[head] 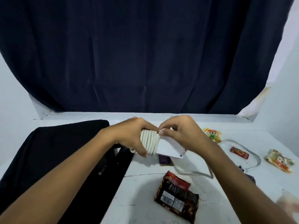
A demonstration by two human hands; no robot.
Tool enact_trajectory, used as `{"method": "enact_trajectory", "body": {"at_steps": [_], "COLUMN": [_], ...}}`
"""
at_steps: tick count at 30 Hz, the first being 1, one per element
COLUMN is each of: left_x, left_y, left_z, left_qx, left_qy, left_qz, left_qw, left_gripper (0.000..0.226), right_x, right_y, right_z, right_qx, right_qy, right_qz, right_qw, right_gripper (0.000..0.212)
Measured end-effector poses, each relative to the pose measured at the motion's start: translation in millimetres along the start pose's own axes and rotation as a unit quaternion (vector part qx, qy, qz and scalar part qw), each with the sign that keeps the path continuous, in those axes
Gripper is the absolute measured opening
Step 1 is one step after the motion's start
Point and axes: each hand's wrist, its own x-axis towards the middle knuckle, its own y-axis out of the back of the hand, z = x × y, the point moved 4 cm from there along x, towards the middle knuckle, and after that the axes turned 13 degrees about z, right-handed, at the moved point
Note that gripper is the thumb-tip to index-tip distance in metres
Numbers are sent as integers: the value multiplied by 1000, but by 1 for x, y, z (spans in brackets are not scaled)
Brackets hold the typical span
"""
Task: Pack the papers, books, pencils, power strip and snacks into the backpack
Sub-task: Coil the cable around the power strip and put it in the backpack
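Note:
I hold a white power strip (pixel 168 147) above the white table (pixel 142 198), its white cable (pixel 149 141) coiled several times round its left end. My left hand (pixel 134 135) grips the coiled end. My right hand (pixel 181 133) pinches the cable at the top of the coil, fingers curled over the strip. The loose part of the cable (pixel 252 152) trails across the table to the right. The black backpack (pixel 48 159) lies flat on the left. A dark snack bag (pixel 177 196) lies in front of me.
Snack packets lie on the right: a yellow one (pixel 213 135), a red bar (pixel 239 152), a pale orange one (pixel 279 160). A dark purple item (pixel 164 160) sits under the strip. A dark curtain (pixel 145 54) hangs behind the table.

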Motion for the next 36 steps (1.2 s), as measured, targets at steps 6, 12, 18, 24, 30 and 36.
{"method": "enact_trajectory", "body": {"at_steps": [6,12,18,24,30,36], "left_x": [-14,-16,-11,-17,-20,-21], "left_y": [-3,-12,-18,-13,-12,-10], "left_z": [-2,-11,-16,-20,-20,-25], "left_qx": [-287,-507,-588,-549,-545,-520], "left_qy": [-15,22,64,84,115,108], "left_qz": [-16,24,95,116,174,202], "left_qw": [958,861,801,823,812,823], "left_gripper": [70,85,82,67,66,77], "right_x": [11,8,-1,-2,-2,-4], "right_y": [4,-16,-51,-58,-68,-60], "right_z": [33,43,37,31,25,10], "right_qx": [305,511,489,498,509,454], "right_qy": [-156,-274,-222,-202,-259,-240], "right_qz": [-85,-20,-1,-74,-27,9], "right_qw": [936,814,843,840,820,858], "right_gripper": [6,48,23,68,52,36]}}
